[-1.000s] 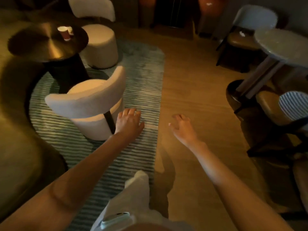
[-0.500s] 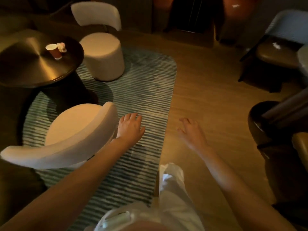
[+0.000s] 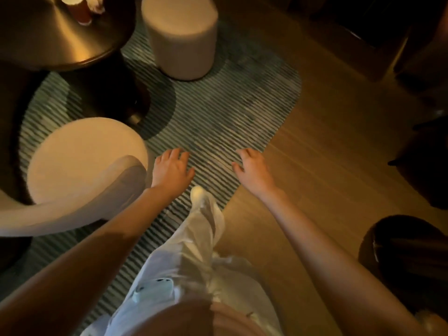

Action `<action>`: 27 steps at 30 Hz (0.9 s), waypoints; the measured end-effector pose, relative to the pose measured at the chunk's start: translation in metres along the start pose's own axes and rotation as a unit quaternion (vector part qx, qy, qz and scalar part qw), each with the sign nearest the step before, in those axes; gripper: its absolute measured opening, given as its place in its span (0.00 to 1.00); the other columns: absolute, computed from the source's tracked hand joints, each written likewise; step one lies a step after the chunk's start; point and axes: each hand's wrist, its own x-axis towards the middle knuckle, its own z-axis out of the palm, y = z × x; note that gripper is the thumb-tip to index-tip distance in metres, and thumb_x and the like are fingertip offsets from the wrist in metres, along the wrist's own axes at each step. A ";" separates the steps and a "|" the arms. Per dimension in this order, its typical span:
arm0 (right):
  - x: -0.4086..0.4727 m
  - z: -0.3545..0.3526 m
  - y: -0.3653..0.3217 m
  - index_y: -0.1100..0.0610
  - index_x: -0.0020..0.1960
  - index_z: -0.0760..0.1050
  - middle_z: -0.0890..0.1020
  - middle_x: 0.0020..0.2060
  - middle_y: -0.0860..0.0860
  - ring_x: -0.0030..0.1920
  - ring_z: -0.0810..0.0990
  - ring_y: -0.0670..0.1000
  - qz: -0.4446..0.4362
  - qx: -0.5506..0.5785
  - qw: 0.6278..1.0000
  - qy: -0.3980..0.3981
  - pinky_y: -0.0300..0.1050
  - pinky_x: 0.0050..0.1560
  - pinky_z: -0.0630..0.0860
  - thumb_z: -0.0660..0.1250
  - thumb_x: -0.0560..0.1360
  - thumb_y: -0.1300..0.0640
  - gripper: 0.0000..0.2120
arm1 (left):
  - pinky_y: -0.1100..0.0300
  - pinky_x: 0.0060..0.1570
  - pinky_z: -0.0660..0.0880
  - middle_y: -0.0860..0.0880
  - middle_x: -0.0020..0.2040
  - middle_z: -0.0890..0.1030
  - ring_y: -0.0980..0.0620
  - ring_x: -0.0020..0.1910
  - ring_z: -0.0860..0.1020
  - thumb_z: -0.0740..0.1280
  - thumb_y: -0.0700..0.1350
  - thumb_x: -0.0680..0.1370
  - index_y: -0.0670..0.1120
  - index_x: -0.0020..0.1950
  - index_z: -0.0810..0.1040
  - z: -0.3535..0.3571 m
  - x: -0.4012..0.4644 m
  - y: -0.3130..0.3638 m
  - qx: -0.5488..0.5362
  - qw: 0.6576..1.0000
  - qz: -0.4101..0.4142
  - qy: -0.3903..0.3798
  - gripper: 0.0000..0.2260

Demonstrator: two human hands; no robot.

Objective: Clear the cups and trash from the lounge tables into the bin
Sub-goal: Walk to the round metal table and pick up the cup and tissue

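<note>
Head view: left hand [image 3: 172,169] and right hand [image 3: 253,169], both spread and holding nothing, above striped rug [image 3: 230,103]. Cup [image 3: 81,8] on round table [image 3: 48,37], far beyond left hand.

Left hand [image 3: 172,169]: extended forward, palm down, fingers loosely spread, empty. Right hand [image 3: 252,169]: likewise, fingers slightly curled.

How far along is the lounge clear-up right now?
Nothing looks cleared yet. The red cup and crumpled trash sit on the round table. Left hand and right hand are open and empty, over the striped rug. No bin identifiable.
</note>
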 end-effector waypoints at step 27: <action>0.596 -0.014 -0.131 0.59 0.72 0.65 0.70 0.68 0.56 0.71 0.64 0.55 -0.311 -0.074 0.931 -0.178 0.50 0.71 0.61 0.59 0.80 0.52 0.22 | 0.47 0.66 0.63 0.43 0.72 0.67 0.42 0.71 0.64 0.60 0.53 0.79 0.45 0.72 0.66 -0.136 0.394 -0.191 -0.051 0.913 -0.399 0.066 0.24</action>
